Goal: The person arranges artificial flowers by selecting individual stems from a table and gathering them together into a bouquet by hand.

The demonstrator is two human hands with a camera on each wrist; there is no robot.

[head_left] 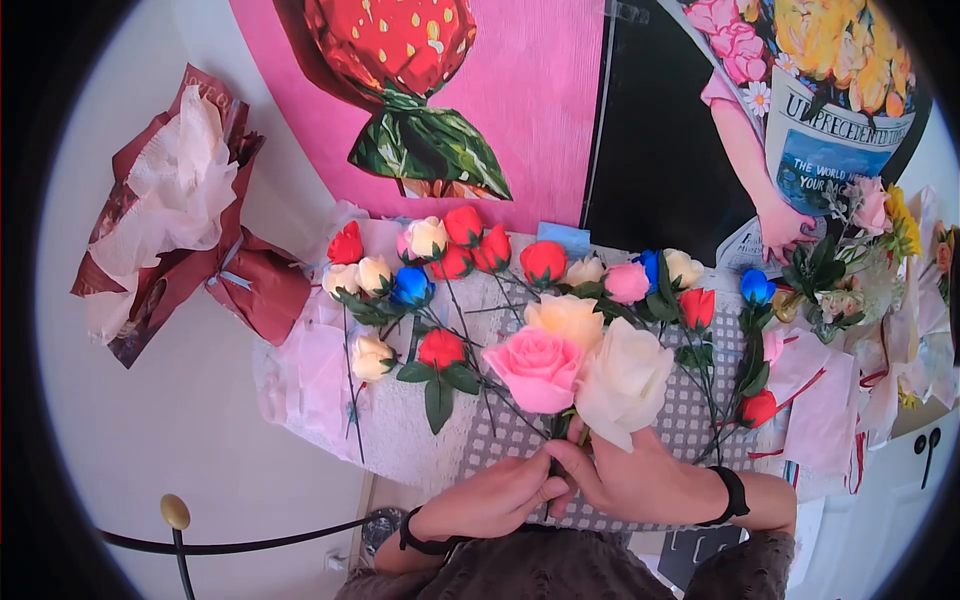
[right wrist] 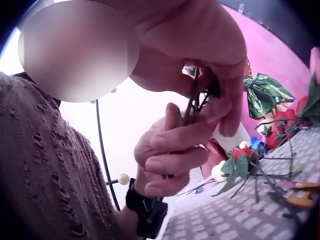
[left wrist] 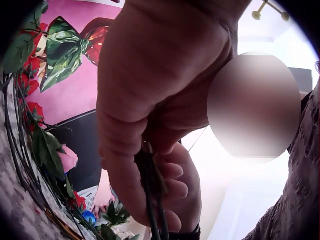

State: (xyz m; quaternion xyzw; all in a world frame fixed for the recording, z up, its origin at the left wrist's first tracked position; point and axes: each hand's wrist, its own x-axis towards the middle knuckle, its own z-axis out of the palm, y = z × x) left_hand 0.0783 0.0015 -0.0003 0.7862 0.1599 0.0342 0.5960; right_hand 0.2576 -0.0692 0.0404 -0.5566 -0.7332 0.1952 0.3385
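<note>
Three large roses are bunched upright over the table in the head view: a pink rose [head_left: 535, 370], a white rose [head_left: 628, 380] and a peach rose [head_left: 567, 320] behind them. Their stems [left wrist: 152, 200] run down together between both hands. My left hand [head_left: 497, 497] grips the stems low, its fingers curled round them in the right wrist view. Just above and against it, my right hand [head_left: 640, 482] pinches the stems beneath the flower heads, thumb in front. The lower stem ends are partly hidden by the hands.
Loose roses, such as a red rose [head_left: 441, 348] and a blue rose [head_left: 412, 287], lie across the checked cloth [head_left: 490, 440]. Dark red wrapping paper [head_left: 275, 285] stands at left. Wrapped flowers [head_left: 870, 290] crowd the right end. A gold-knobbed post [head_left: 175, 512] stands front left.
</note>
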